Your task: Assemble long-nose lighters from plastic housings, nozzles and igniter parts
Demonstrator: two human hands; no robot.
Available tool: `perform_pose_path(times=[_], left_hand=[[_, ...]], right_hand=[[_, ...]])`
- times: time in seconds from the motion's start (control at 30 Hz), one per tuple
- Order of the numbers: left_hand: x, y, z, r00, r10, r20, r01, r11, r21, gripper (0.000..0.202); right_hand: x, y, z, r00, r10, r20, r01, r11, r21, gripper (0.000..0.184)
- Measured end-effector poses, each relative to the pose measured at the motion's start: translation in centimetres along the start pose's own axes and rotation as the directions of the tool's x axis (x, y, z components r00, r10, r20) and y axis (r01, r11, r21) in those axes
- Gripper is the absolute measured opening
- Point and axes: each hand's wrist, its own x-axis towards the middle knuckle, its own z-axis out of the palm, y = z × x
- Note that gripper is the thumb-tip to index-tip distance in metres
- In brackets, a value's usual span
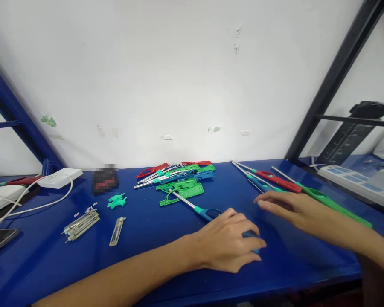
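My left hand (232, 241) is closed around the handle of a blue long-reach lighter (208, 213). The lighter's metal tube points away to the back left, with a teal collar where tube meets handle; much of the handle is hidden under my fingers. My right hand (284, 204) hovers palm down on the right, fingers loosely bent and apart, with nothing visible in it. Just behind it lie a second blue lighter (258, 183), partly covered by the hand, and a red lighter (277, 181). A green lighter (336, 204) lies beyond my right wrist.
Green, red and blue lighter casings (182, 194) with metal tubes are heaped near the wall. Left of them are teal plastic pieces (117, 201), a single clear fuel tank (117, 232) and a pile of tanks (82, 226). A power strip (358, 183) stands at right.
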Motion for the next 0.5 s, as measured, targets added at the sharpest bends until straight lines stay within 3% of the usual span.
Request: perform_pose_path(times=[0.1, 0.23, 0.37, 0.5], left_hand=[[0.3, 0.5, 0.0, 0.987, 0.151, -0.052, -0.144, 0.983, 0.113, 0.019], [0.7, 0.9, 0.7, 0.946, 0.284, -0.156, -0.249, 0.945, 0.210, 0.019], [1.0, 1.0, 0.9, 0.879, 0.425, -0.218, -0.365, 0.892, 0.265, 0.015], [1.5, 1.2, 0.1, 0.813, 0.509, -0.282, -0.422, 0.849, 0.316, 0.018]], right_hand=[[-0.1, -3.5, 0.5, 0.968, -0.055, 0.243, 0.036, 0.996, 0.083, 0.069], [-0.4, -6.5, 0.7, 0.924, -0.134, 0.359, 0.090, 0.986, 0.137, 0.084], [-0.4, -6.9, 0.9, 0.878, -0.161, 0.452, 0.079, 0.978, 0.193, 0.092], [0.6, -6.2, 1.8, 0.832, -0.185, 0.523, 0.087, 0.974, 0.207, 0.066]])
